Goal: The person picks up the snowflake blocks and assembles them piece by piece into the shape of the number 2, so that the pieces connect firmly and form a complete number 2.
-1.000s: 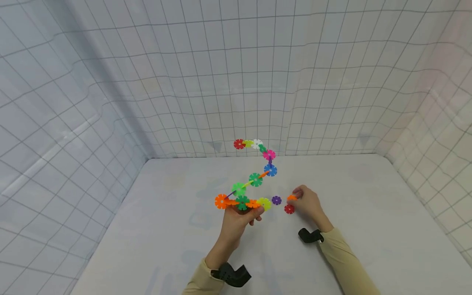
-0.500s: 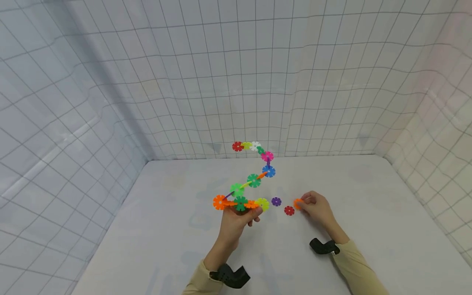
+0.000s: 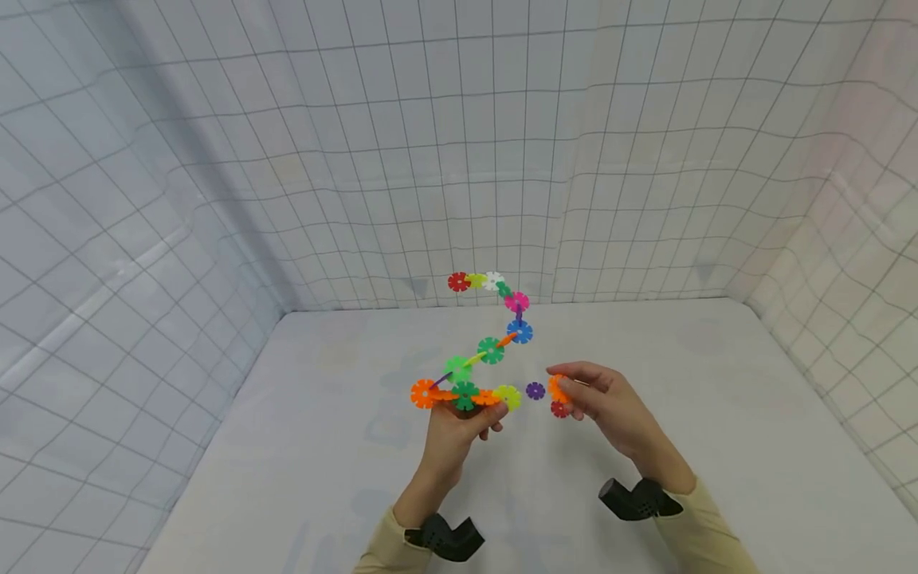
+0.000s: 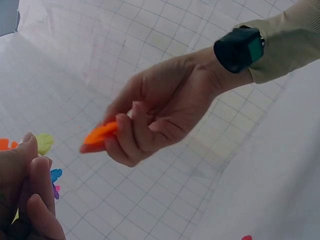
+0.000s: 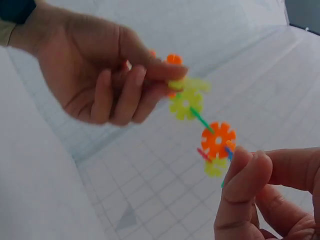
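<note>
White table [image 3: 287,446] below; right hand [image 3: 610,402] pinches orange disc [image 3: 556,388].

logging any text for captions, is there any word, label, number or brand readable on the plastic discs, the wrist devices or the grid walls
None: no readable text shows in any view.
The chain of colourful notched plastic discs held in the left hand is unprinted.
The loose orange notched plastic disc pinched in the right hand is plain.
The black wrist-worn devices show no legible marking.
The white grid-lined fabric walls bear only lines.
</note>
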`<action>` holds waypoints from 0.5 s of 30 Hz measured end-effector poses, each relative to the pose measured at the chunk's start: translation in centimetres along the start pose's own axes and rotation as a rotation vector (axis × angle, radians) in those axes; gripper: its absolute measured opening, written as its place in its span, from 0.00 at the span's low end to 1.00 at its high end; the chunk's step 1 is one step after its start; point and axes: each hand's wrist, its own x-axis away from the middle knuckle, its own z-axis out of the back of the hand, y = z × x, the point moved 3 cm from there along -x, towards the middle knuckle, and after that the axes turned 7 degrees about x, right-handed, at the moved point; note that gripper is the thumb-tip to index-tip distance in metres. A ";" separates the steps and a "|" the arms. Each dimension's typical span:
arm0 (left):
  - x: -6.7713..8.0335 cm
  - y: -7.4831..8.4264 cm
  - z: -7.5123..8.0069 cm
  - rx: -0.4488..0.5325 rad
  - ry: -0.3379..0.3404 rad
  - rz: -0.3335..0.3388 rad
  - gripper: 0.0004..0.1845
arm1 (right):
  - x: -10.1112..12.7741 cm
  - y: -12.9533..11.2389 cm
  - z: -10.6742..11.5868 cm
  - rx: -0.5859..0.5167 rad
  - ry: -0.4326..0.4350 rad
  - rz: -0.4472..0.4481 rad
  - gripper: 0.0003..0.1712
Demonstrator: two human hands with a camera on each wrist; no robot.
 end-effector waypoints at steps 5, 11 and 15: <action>0.0 0.1 -0.1 -0.012 -0.007 -0.002 0.11 | 0.4 -1.8 -2.0 -0.088 -0.113 0.028 0.11; 0.0 0.1 -0.2 -0.026 -0.011 -0.001 0.12 | 0.8 -2.0 -3.1 -0.198 -0.140 -0.013 0.04; 0.0 0.0 -0.2 -0.020 -0.030 -0.013 0.12 | 0.8 -1.8 -3.4 -0.249 -0.136 -0.026 0.02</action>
